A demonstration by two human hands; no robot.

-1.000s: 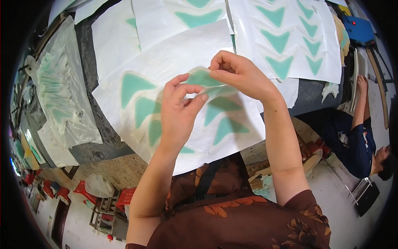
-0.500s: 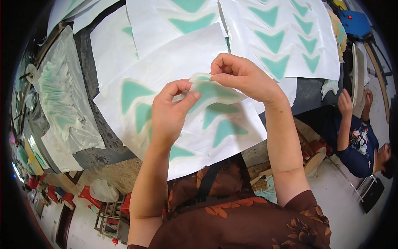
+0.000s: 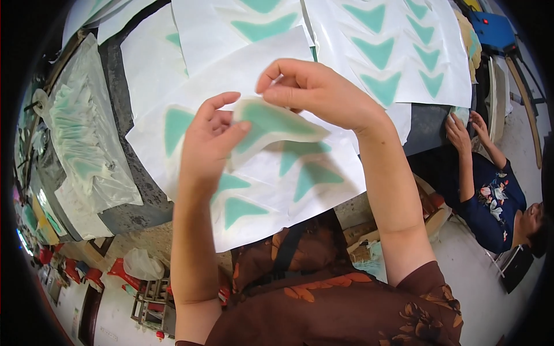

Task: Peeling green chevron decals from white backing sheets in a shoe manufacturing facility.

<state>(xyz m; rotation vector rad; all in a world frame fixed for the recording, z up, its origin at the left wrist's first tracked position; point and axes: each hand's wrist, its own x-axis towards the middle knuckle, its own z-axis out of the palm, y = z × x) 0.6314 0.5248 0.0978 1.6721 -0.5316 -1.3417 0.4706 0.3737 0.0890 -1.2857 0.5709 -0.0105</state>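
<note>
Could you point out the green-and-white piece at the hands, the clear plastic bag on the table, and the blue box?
Green-and-white piece (image 3: 270, 122): head view, on its green middle.
Clear plastic bag (image 3: 86, 64): head view, on its upper film.
Blue box (image 3: 491, 34): head view, on its visible side.

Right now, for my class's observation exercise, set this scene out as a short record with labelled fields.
Left hand: overlapping the left side of a pale-edged, boomerang-shaped green patch
Right hand: at the patch's upper edge; contact unclear
Beneath: white backing sheet with similar patches
Far left: clear plastic bag of green-and-white pieces
Far right: co-worker in navy floral top
</note>
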